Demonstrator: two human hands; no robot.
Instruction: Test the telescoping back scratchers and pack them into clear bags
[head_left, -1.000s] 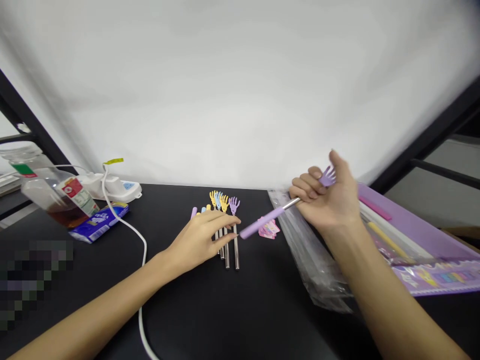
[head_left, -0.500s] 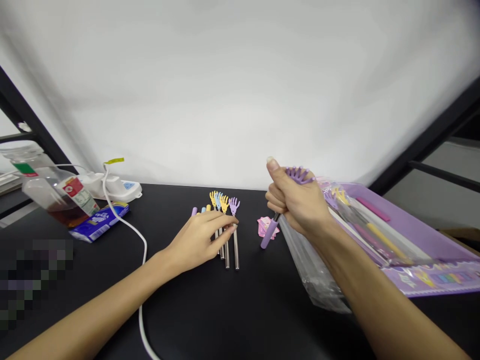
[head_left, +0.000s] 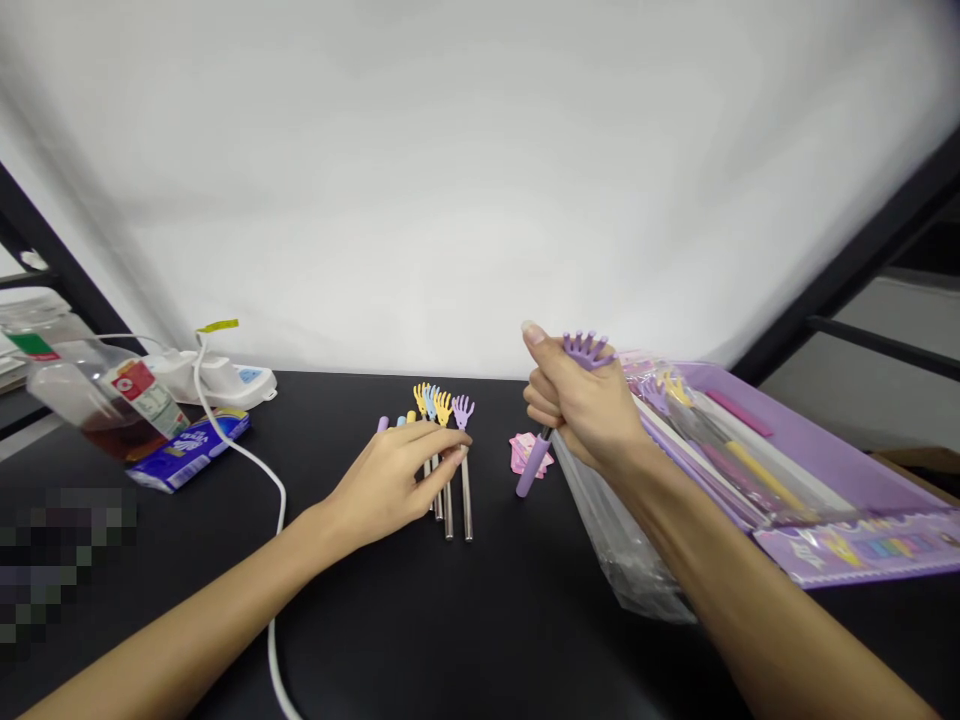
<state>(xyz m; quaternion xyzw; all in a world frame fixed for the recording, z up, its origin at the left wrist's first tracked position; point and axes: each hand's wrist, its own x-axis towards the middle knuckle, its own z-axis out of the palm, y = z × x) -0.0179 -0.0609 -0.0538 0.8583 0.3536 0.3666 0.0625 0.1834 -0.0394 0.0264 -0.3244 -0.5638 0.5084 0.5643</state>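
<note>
My right hand [head_left: 581, 405] is closed in a fist, thumb up, around the metal rod of a purple hand-shaped back scratcher [head_left: 532, 466]. The claw head shows behind the thumb, and the purple grip points down, just above the table. Several more back scratchers lie side by side at the middle: yellow heads [head_left: 443, 408], a blue head [head_left: 430, 401] and a purple one [head_left: 463, 410]. My left hand [head_left: 397, 475] lies across their rods, thumb and fingertips drawn together at the rod of the rightmost purple back scratcher. The palm hides part of the others.
Pink cards [head_left: 523, 453] lie beside the held grip. At right, a purple package [head_left: 795, 430] and clear plastic bags [head_left: 630, 560] hold more back scratchers. To the left are a bottle [head_left: 97, 390], a blue tissue pack [head_left: 187, 450], a power strip [head_left: 247, 385] and a white cable [head_left: 274, 590].
The whole view has shifted slightly, so things sit a little further left. Both hands keep nearly the same pose, and the right still grips the purple back scratcher.
</note>
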